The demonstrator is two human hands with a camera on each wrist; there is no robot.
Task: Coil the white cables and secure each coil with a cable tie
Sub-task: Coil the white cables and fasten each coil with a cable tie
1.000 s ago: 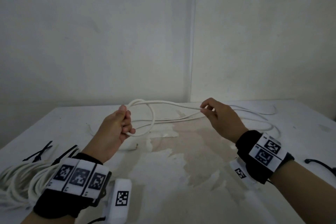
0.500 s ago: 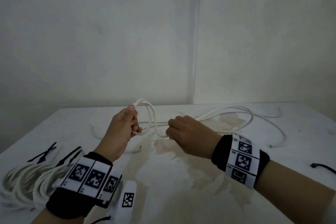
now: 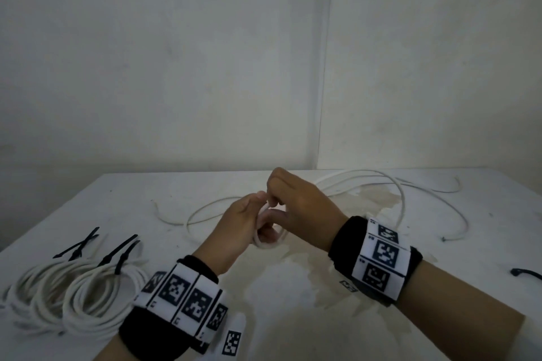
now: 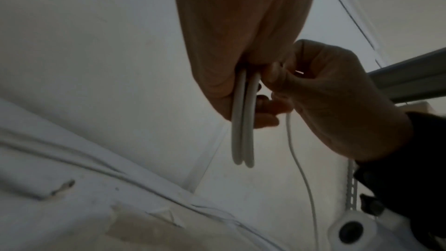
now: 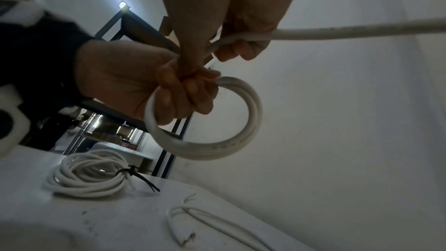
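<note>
Above the middle of the table my left hand (image 3: 249,226) grips a small coil of white cable (image 3: 271,243). The left wrist view shows two loops (image 4: 243,131) hanging from its fingers. Touching the left hand from the right, my right hand (image 3: 278,202) pinches the same cable's running strand (image 5: 362,30) at the top of the coil (image 5: 241,125). The rest of that cable (image 3: 401,202) lies loose on the table behind my hands. Two finished coils (image 3: 88,296) with black cable ties (image 3: 120,252) lie at the near left.
One spare black cable tie (image 3: 525,272) lies near the table's right edge. Another loose white cable (image 3: 187,214) curves across the table behind my left hand. The table (image 3: 293,302) is white and stained, set in a corner of white walls.
My right hand has come from the right to meet my left hand, bringing the cable with it. The wide loop has closed into a small coil in my left hand.
</note>
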